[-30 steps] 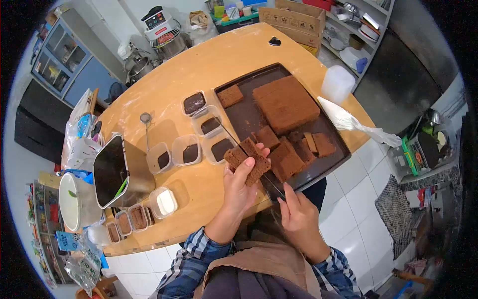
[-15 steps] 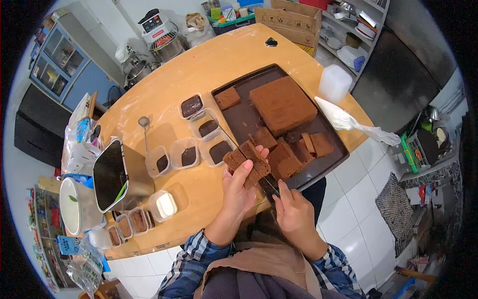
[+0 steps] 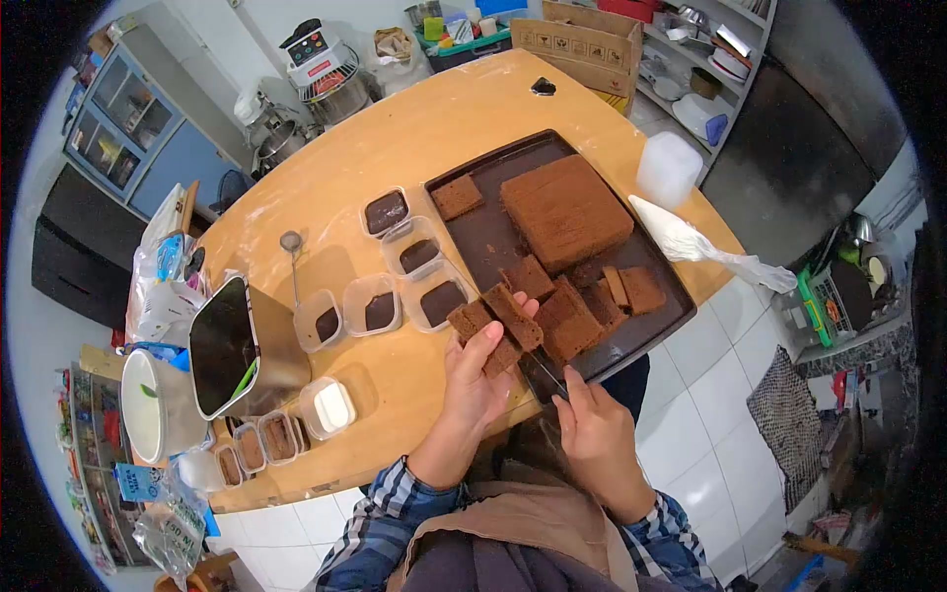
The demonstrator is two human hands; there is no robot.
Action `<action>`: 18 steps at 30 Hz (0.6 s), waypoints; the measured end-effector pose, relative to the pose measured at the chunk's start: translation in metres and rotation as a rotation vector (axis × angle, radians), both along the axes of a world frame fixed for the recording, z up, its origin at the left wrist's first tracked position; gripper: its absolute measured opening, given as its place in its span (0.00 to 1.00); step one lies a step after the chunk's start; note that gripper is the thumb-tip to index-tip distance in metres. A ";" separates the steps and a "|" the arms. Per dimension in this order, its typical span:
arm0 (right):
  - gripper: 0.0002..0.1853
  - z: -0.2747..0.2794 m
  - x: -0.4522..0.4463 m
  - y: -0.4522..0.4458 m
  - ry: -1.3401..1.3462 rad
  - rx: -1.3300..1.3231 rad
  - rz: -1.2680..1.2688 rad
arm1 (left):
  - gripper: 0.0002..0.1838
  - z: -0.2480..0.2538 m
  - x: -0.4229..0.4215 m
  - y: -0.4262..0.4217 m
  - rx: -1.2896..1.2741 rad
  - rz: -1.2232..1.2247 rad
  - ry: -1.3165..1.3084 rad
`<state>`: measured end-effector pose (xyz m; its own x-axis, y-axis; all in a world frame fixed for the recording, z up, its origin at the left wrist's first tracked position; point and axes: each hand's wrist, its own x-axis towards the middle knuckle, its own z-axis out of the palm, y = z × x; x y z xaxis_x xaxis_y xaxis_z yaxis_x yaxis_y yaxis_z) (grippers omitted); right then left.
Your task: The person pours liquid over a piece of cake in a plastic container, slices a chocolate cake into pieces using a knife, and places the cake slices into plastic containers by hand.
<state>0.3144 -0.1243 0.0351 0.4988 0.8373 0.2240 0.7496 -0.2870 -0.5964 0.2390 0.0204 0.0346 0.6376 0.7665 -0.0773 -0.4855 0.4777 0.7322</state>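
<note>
In the head view my left hand is closed around a piece of chocolate cake, cut lengthwise into two slabs with a gap between them. My right hand grips a knife by its dark handle. The blade points up and left to the near end of the cake; how far it reaches between the slabs is hidden. Both hands are over the near corner of a dark baking tray. A large block of chocolate cake and several cut pieces lie on that tray.
Left of the tray, clear plastic tubs hold dark cake layers. Farther left are a metal container, a white bucket and a small sieve. A filled piping bag lies along the tray's right edge, beside a white container.
My right hand has drawn the knife back toward the lower right; its tip no longer shows beyond the cake. The slabs in my left hand look more separated. The view has shifted slightly.
</note>
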 end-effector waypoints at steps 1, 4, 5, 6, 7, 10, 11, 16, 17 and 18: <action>0.20 -0.001 0.001 0.000 0.022 0.008 -0.001 | 0.26 -0.001 0.000 0.000 -0.011 -0.012 -0.002; 0.19 -0.001 0.001 -0.002 0.061 0.035 -0.003 | 0.26 -0.002 0.000 0.003 -0.038 -0.037 -0.011; 0.19 0.000 0.001 -0.003 0.071 0.044 -0.002 | 0.26 -0.002 0.001 0.003 -0.045 -0.039 -0.017; 0.18 0.001 0.002 -0.004 0.088 0.049 -0.009 | 0.26 -0.003 0.001 0.003 -0.051 -0.041 -0.022; 0.18 0.003 0.002 -0.004 0.105 0.055 -0.016 | 0.26 -0.004 0.001 0.004 -0.067 -0.036 -0.022; 0.17 0.004 0.007 -0.007 0.139 0.117 -0.038 | 0.24 -0.011 0.001 0.005 -0.112 -0.024 -0.019; 0.16 0.004 0.009 -0.008 0.148 0.145 -0.045 | 0.23 -0.013 0.002 0.005 -0.124 -0.019 -0.018; 0.16 0.011 0.015 -0.015 0.174 0.179 -0.115 | 0.21 -0.007 0.003 0.005 -0.144 -0.003 0.054; 0.16 0.012 0.017 -0.017 0.169 0.196 -0.129 | 0.21 -0.005 0.002 0.005 -0.146 -0.006 0.067; 0.16 0.013 0.019 -0.019 0.194 0.190 -0.153 | 0.21 -0.004 0.002 0.005 -0.148 -0.011 0.079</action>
<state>0.3334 -0.1430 0.0484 0.6647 0.7013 0.2577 0.5734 -0.2577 -0.7777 0.2411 0.0255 0.0304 0.6333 0.7359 -0.2394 -0.4233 0.5884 0.6889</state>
